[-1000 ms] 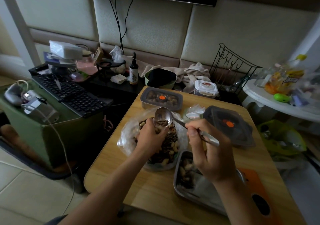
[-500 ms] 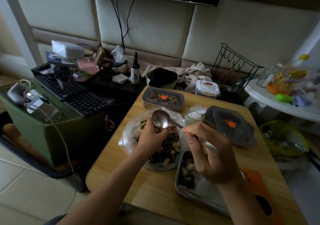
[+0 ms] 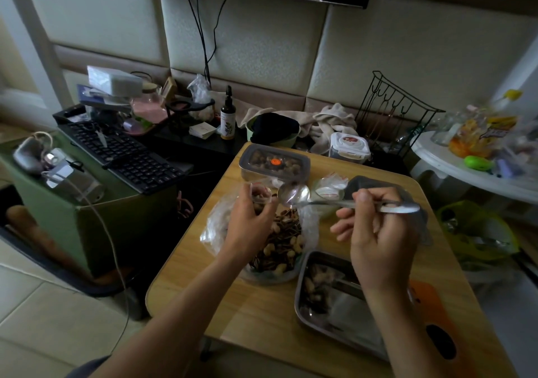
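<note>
The spoon (image 3: 294,194) is pinched by the right hand (image 3: 378,237) fingers, its bowl held beside the small cup (image 3: 260,195) that's gripped in the left hand (image 3: 250,229). Both are kept over the open snack bag (image 3: 279,249) on the counter (image 3: 262,304), so spills get caught, probably.

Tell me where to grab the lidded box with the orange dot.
Probably grip the lidded box across its long sides, coming down from above: it lies flat with a low rim, and the bag and spoon crowd its near side.
</note>
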Tool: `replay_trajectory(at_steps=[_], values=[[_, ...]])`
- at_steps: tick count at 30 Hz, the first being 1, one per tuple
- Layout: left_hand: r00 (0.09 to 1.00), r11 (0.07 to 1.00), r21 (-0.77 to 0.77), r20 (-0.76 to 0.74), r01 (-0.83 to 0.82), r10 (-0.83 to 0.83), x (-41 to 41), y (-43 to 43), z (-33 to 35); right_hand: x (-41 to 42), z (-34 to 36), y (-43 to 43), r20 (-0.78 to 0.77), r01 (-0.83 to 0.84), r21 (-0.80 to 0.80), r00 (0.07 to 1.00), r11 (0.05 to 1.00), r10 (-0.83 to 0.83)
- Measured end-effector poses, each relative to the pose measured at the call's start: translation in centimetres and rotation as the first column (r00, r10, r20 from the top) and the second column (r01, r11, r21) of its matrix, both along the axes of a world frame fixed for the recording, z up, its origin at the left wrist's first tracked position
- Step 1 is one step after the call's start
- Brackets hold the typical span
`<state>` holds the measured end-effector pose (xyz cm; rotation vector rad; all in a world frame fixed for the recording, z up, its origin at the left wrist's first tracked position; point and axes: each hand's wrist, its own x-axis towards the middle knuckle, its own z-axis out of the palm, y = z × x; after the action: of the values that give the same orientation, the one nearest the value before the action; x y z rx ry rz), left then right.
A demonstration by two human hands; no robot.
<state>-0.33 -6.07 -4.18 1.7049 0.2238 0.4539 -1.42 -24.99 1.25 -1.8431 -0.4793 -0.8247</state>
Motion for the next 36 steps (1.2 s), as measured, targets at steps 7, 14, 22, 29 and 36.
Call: replay_trajectory(at_steps=[7,14,22,29,36], values=[[0.994,0.994,-0.083,-0.095,-0.065,0.057,-0.6,1.1,0.4,-0.6,-0.3,1.3,-0.386,-0.005,0.278,0.915,0.961,0.117],[0.985,0.995,-0.094,-0.171,-0.027,0.011,-0.9,1.0,0.1,-0.6,-0.8,1.4,-0.525,0.103,0.323,0.846,0.941,0.088],[0.956,0.978,0.205,-0.290,0.026,0.036,-0.7,0.0,-0.7,-1.0,-0.3,0.6,-0.490,0.189,0.243,0.871,0.952,-0.048],[0.944,0.969,0.246,-0.325,0.025,0.058,-0.6,-0.3,-0.6,-1.1,-0.7,0.5,-0.342,0.209,0.073,0.924,0.975,-0.173],[0.957,0.966,0.257,-0.286,0.018,0.059,-0.7,-0.6,-0.6,-1.1,-1.3,0.6,-0.191,0.124,-0.128,0.971,0.984,-0.147]])
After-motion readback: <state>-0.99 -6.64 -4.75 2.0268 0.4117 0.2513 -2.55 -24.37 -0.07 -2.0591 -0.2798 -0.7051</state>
